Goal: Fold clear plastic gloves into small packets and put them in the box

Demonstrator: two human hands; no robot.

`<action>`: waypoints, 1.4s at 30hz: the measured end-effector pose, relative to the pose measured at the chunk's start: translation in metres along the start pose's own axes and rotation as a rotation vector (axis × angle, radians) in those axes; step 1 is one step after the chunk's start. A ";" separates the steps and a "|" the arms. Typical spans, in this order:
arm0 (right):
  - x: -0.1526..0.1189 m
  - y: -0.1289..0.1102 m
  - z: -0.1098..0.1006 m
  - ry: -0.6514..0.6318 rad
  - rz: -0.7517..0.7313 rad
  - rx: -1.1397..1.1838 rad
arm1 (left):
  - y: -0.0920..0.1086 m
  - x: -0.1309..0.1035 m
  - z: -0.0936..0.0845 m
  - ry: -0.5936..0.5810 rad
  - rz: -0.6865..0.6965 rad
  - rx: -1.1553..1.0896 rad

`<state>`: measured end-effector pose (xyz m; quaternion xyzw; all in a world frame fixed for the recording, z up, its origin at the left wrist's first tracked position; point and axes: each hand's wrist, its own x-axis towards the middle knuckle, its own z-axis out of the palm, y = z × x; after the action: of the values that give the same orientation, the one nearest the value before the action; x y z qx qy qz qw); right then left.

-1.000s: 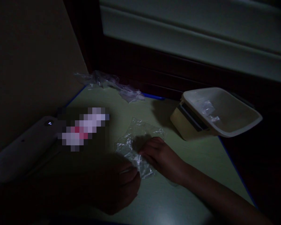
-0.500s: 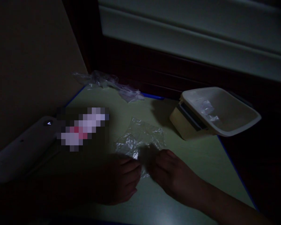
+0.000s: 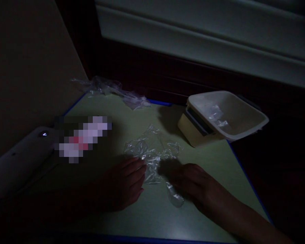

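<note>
A crinkled, clear plastic bag [image 3: 152,154] lies partly spread on the pale table in front of me. My left hand [image 3: 130,184] is at its left edge, fingers bent together over the plastic, the fingertips partly in shadow. On the other side, my right hand [image 3: 195,183] is closed on the bag's near right part, and a loose flap of film sticks out below its fingers. Dim light hides the exact grip of both hands.
A cream plastic bin [image 3: 185,130] with a dark handle stands tilted at the right edge, crumpled clear film [image 3: 216,113] inside. More clear plastic [image 3: 104,86] lies along the back edge. At left are a white lamp-like device [image 3: 22,159] and a pixelated object [image 3: 82,139].
My hands have moved apart, the right one to the right with a flap of the bag. The bag lies more spread out between them. The view has shifted slightly.
</note>
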<state>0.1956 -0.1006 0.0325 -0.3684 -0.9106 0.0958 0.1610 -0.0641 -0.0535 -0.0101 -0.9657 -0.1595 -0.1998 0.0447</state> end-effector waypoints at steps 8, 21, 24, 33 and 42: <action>-0.026 0.017 -0.002 -0.069 -0.066 -0.217 | 0.013 0.010 -0.003 -0.040 0.036 -0.085; -0.014 0.017 0.009 0.085 -0.102 -0.093 | 0.014 0.017 0.010 -0.005 0.007 -0.194; 0.002 0.016 0.002 0.062 -0.022 0.024 | 0.015 0.017 0.011 0.000 0.023 -0.186; 0.039 0.031 0.008 0.029 0.178 0.181 | 0.016 0.017 0.009 -0.014 0.070 -0.112; 0.020 0.038 0.026 0.093 0.125 -0.132 | 0.016 0.020 0.004 0.043 0.082 -0.085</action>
<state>0.1970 -0.0605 0.0018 -0.4386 -0.8816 0.0283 0.1722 -0.0401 -0.0619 -0.0063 -0.9679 -0.1101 -0.2253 0.0154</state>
